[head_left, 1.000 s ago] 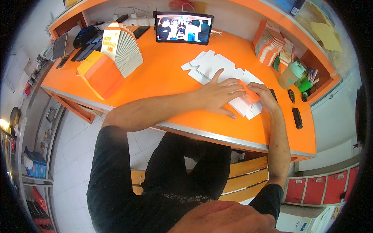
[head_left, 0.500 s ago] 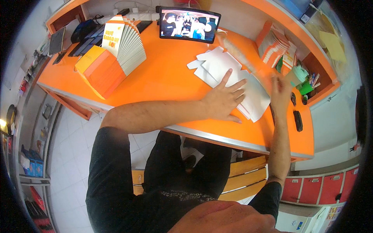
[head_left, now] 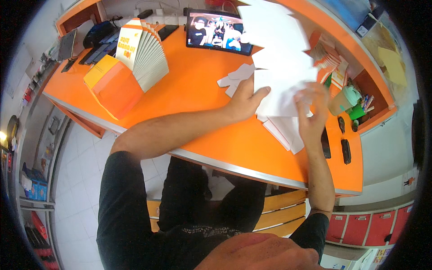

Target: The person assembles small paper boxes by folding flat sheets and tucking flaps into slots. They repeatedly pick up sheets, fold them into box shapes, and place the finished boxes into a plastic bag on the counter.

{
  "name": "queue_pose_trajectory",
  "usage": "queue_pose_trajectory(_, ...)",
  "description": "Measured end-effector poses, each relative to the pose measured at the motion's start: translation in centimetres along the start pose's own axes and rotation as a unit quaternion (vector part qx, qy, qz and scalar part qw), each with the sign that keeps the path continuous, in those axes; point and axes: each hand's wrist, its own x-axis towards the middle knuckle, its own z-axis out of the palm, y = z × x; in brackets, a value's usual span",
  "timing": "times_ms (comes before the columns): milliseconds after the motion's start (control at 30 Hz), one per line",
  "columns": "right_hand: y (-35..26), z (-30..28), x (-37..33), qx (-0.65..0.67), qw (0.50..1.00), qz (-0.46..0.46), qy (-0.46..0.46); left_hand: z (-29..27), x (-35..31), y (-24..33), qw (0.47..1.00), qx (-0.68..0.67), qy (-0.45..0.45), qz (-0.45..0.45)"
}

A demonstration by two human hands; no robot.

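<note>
A large white die-cut carton blank (head_left: 281, 56) with notched edges stands raised above the desk, its plain side facing me. My left hand (head_left: 246, 100) grips the blank's left edge, thumb over the front and fingers behind. At its lower right side is my right hand (head_left: 311, 112), fingers bent and smeared by motion; whether they pinch the cardboard is unclear. Beneath lie more flat white blanks (head_left: 280, 134), mostly covered by the raised one.
Fanned orange-and-white folded cartons (head_left: 144, 58) stand at the left of the orange desk (head_left: 193, 90). A lit tablet (head_left: 217, 33) is at the back, partly overlapped by the blank. On the right are more cartons (head_left: 326, 56), a lidded cup (head_left: 344, 100) and a black object (head_left: 345, 150).
One white blank has been lifted off the pile and turned upright. My left hand has gone from lying flat on the pile to gripping the blank. My right hand has moved left and down to it.
</note>
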Motion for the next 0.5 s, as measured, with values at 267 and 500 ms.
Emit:
queue_pose_trajectory(267, 3.0, -0.4, -0.5, 0.232, 0.926, 0.287, 0.078, 0.0, -0.3, 0.4, 0.999, 0.044, -0.006, 0.001)
queue_pose_trajectory(500, 0.3, -1.4, -0.8, 0.047, 0.98, 0.054, 0.187, -0.9, 0.1, 1.0, 0.98, 0.111, -0.072, 0.146)
